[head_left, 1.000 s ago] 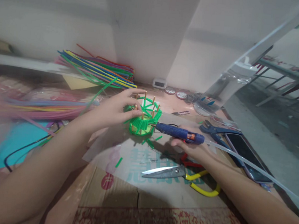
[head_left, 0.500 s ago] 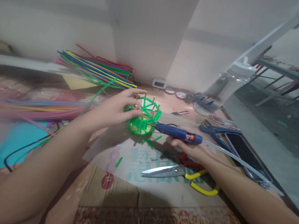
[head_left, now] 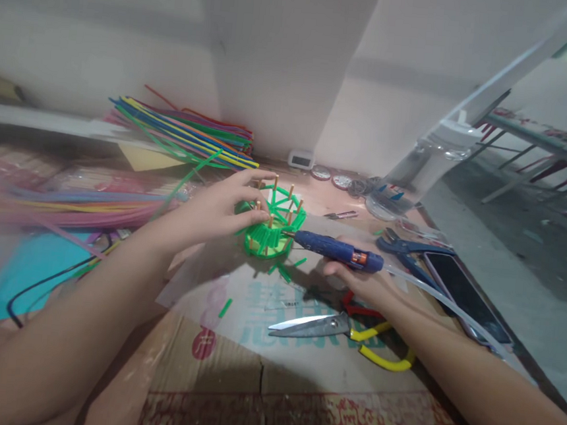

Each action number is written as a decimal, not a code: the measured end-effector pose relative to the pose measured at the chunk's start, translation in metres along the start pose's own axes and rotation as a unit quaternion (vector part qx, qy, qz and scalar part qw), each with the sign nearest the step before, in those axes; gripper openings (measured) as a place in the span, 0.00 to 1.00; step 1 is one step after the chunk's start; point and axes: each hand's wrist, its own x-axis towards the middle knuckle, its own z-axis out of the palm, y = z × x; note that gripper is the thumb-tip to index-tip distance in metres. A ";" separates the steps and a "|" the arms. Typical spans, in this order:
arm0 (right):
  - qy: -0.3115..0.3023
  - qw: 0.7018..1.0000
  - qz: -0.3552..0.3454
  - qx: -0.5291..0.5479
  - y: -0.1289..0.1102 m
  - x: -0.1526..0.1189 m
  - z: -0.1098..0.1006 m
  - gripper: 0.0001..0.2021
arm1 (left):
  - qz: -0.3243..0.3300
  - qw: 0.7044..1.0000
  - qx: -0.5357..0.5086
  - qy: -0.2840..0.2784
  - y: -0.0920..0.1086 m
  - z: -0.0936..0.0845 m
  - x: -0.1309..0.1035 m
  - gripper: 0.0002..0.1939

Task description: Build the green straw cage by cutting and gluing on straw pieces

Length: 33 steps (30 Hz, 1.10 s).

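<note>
A small round green craft basket [head_left: 264,240] with upright wooden sticks around it stands on the cardboard. My left hand [head_left: 219,203] grips its left side, thumb in front and fingers over the far rim. In my right hand [head_left: 352,278] lies a blue glue gun [head_left: 332,248], its nozzle at the basket's right front side. A clear glue stick [head_left: 435,291] trails from the gun's rear over my forearm. Short green offcuts [head_left: 284,273] are scattered below the basket. Whether the nozzle touches the basket I cannot tell.
Scissors with yellow handles [head_left: 336,326] lie in front of my right hand. Pliers [head_left: 407,246] and a phone [head_left: 467,298] are at the right, near the table edge. A clear water bottle [head_left: 406,177] stands behind them. Bundles of coloured pipe cleaners [head_left: 186,131] lie at the back left.
The nozzle has risen very slightly against the basket, and the glue stick's rear end has shifted a little. My left hand keeps its hold on the basket.
</note>
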 end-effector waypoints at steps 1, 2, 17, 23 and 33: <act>-0.008 1.000 -0.002 -0.004 0.001 0.000 -0.001 0.19 | 0.002 1.000 -0.002 0.001 0.000 0.000 0.000 0.14; -0.019 1.000 -0.001 -0.010 0.001 0.000 -0.003 0.19 | 0.004 1.000 -0.004 0.002 -0.001 0.000 0.000 0.14; -0.081 0.996 -0.010 -0.024 -0.001 0.002 -0.012 0.20 | 0.010 1.000 -0.006 0.006 -0.004 0.002 0.000 0.14; -0.104 0.994 -0.006 -0.033 -0.014 0.004 -0.016 0.17 | 0.000 1.000 -0.007 0.006 -0.003 0.001 -0.001 0.14; -0.030 0.992 -0.042 0.118 -0.020 0.009 -0.048 0.14 | 0.004 1.000 -0.005 -0.007 -0.005 -0.006 -0.003 0.14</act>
